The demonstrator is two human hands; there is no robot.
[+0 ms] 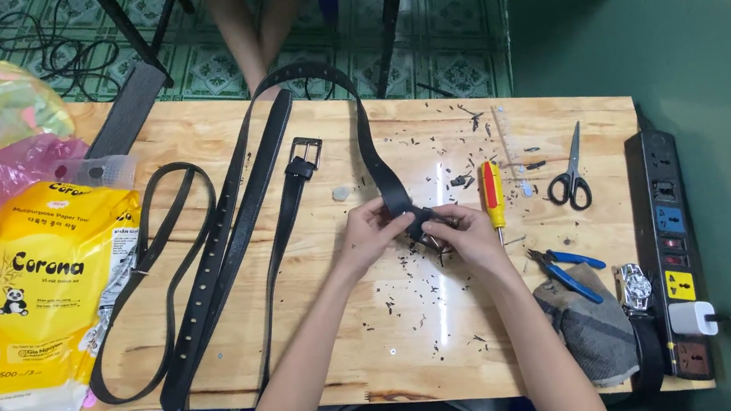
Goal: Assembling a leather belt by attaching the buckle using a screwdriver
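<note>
I see both sets of fingers pinched together on the end of a smooth black leather belt (373, 150) near the middle of the desk; my left hand (368, 232) grips the strap from one side, my right hand (467, 230) squeezes the end, where a small metal fitting shows but is too small to make out. The strap arcs back over the far edge. Dark shavings speckle the pale, grained wooden desk (385, 329) around my hands. Just right lies a screwdriver (492, 195) with a red-and-yellow handle, then black-handled scissors (570, 175) and blue-handled pliers (566, 269). Toward the left edge lie more flat black belts (216, 249), one with punched holes, and a glossy yellow plastic pack (36, 287)
</note>
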